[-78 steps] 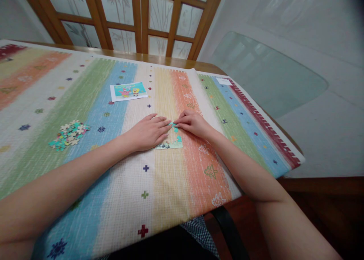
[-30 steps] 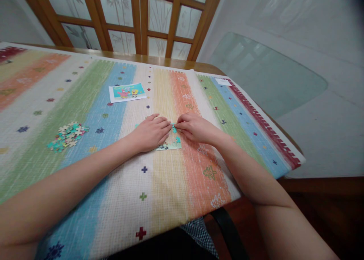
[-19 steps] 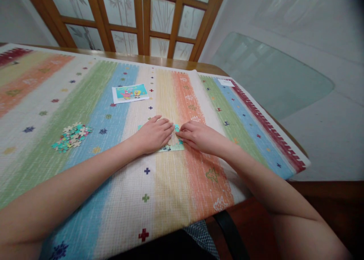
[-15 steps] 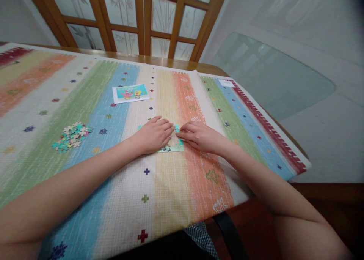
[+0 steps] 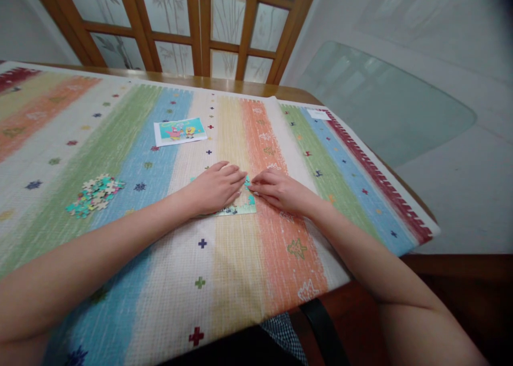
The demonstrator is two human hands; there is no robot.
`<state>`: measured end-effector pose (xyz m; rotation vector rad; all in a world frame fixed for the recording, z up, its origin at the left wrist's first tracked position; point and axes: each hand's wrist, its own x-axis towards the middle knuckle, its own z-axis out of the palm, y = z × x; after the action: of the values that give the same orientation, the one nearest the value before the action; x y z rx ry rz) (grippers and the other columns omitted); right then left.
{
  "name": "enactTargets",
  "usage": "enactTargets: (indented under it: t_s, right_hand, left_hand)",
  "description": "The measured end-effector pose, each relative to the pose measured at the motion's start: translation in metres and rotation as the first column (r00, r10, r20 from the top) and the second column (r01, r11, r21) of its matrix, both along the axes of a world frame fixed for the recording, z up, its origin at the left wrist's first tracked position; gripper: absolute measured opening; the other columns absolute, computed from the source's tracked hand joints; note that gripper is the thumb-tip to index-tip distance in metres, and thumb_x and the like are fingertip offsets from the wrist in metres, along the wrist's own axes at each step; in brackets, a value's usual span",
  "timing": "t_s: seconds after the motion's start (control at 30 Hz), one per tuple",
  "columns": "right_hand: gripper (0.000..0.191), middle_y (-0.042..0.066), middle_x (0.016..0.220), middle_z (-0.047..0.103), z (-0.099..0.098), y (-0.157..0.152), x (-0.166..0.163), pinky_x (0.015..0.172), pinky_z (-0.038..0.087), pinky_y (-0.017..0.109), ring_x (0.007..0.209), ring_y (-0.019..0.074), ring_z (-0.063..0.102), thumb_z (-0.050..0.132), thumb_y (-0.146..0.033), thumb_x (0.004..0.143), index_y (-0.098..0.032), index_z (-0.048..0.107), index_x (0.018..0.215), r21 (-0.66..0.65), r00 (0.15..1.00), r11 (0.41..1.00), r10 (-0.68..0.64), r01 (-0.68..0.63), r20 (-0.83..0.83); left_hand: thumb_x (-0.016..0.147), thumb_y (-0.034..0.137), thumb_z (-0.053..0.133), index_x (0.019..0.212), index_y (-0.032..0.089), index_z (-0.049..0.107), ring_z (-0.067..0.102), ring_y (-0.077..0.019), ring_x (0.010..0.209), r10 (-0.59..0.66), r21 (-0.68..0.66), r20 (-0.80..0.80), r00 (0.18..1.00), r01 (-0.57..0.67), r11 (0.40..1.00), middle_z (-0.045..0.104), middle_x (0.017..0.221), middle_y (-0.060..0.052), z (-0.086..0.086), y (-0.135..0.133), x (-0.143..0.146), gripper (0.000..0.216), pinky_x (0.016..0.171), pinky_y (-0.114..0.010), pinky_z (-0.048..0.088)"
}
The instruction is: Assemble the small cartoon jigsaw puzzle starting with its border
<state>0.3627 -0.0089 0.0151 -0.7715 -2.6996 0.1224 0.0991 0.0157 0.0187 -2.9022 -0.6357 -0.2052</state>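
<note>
My left hand [image 5: 214,188] lies flat, fingers together, on a partly joined jigsaw [image 5: 236,210] on the striped mat [image 5: 224,259]. Its fingertips meet those of my right hand [image 5: 280,191], which is curled and pinching a small teal puzzle piece [image 5: 248,183] against the jigsaw's right side. Most of the joined part is hidden under my left palm.
A pile of several loose teal and white pieces [image 5: 95,194] lies on the green stripe to the left. A small reference picture card [image 5: 180,131] rests farther back. The mat's right edge [image 5: 401,205] overhangs the wooden table. A wood-framed glass door [image 5: 208,29] stands behind.
Both hands stay at the same spot on the jigsaw; my right fingers have shifted slightly lower along its right side. The view wobbles a little.
</note>
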Motion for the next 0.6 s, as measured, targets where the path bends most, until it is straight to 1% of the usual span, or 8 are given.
enactTargets:
  t_s: [0.07, 0.13, 0.2, 0.3, 0.43, 0.53, 0.6]
  right_hand:
    - [0.028, 0.013, 0.109, 0.071, -0.003, 0.002, -0.002, 0.090, 0.054, 0.043, 0.101, 0.0231, 0.062, 0.052, -0.030, 0.105, -0.020, 0.076, 0.117, -0.014, 0.998, 0.999, -0.033, 0.032, -0.048]
    - [0.024, 0.011, 0.103, 0.071, -0.006, 0.007, -0.006, 0.087, 0.054, 0.042, 0.097, 0.0228, 0.063, 0.059, -0.032, 0.102, -0.021, 0.077, 0.110, -0.040, 0.991, 0.996, -0.083, 0.079, -0.105]
    - [0.021, 0.011, 0.099, 0.070, -0.008, 0.011, -0.009, 0.085, 0.054, 0.041, 0.095, 0.0230, 0.063, 0.064, -0.034, 0.099, -0.020, 0.079, 0.105, -0.066, 0.983, 0.992, -0.116, 0.108, -0.140]
    - [0.020, 0.011, 0.097, 0.069, -0.008, 0.016, -0.012, 0.085, 0.054, 0.041, 0.094, 0.0233, 0.063, 0.066, -0.034, 0.098, -0.020, 0.079, 0.102, -0.100, 0.984, 0.989, -0.121, 0.109, -0.131]
    - [0.020, 0.011, 0.099, 0.069, -0.007, 0.017, -0.011, 0.086, 0.053, 0.042, 0.095, 0.0239, 0.062, 0.065, -0.034, 0.098, -0.021, 0.079, 0.105, -0.116, 0.988, 0.988, -0.110, 0.097, -0.108]
    - [0.022, 0.011, 0.097, 0.069, -0.006, 0.016, -0.011, 0.085, 0.053, 0.042, 0.093, 0.0239, 0.062, 0.063, -0.036, 0.099, -0.022, 0.079, 0.104, -0.089, 0.990, 0.991, -0.108, 0.100, -0.091]
    - [0.024, 0.011, 0.096, 0.069, -0.005, 0.014, -0.013, 0.083, 0.053, 0.042, 0.092, 0.0237, 0.061, 0.060, -0.035, 0.101, -0.021, 0.078, 0.104, -0.045, 0.994, 0.996, -0.086, 0.083, -0.073]
  left_hand:
    - [0.110, 0.036, 0.030, 0.142, 0.014, 0.059, 0.053, -0.0262, 0.132, 0.002, -0.002, -0.016, 1.000, -0.002, 1.000, 0.060, 0.148, -0.010, -0.002, 0.003, 0.000, 0.048, 0.117, -0.043, 0.028]
    - [0.110, 0.035, 0.031, 0.143, 0.014, 0.059, 0.053, -0.0254, 0.133, -0.003, -0.016, -0.033, 0.999, 0.002, 1.000, 0.061, 0.147, -0.009, -0.002, 0.007, -0.001, 0.048, 0.117, -0.041, 0.028]
    - [0.108, 0.032, 0.034, 0.143, 0.013, 0.059, 0.053, -0.0257, 0.134, -0.035, -0.033, -0.056, 0.998, 0.033, 0.999, 0.063, 0.145, -0.009, 0.001, 0.013, -0.002, 0.047, 0.117, -0.040, 0.029]
    - [0.104, 0.030, 0.041, 0.142, 0.015, 0.060, 0.052, -0.0264, 0.135, -0.102, -0.053, -0.091, 0.991, 0.098, 0.994, 0.064, 0.144, -0.008, 0.006, 0.021, -0.004, 0.045, 0.117, -0.040, 0.029]
    - [0.103, 0.025, 0.047, 0.140, 0.020, 0.062, 0.053, -0.0241, 0.132, -0.143, -0.081, -0.097, 0.985, 0.135, 0.987, 0.065, 0.142, -0.005, 0.013, 0.029, -0.005, 0.040, 0.115, -0.037, 0.030]
    - [0.104, 0.023, 0.049, 0.140, 0.022, 0.062, 0.056, -0.0227, 0.126, -0.157, -0.117, -0.135, 0.978, 0.142, 0.983, 0.066, 0.140, -0.004, 0.018, 0.030, -0.004, 0.038, 0.109, -0.034, 0.035]
    - [0.105, 0.023, 0.050, 0.139, 0.021, 0.062, 0.058, -0.0229, 0.121, -0.161, -0.122, -0.164, 0.973, 0.142, 0.982, 0.067, 0.138, -0.006, 0.023, 0.029, -0.003, 0.037, 0.105, -0.034, 0.038]
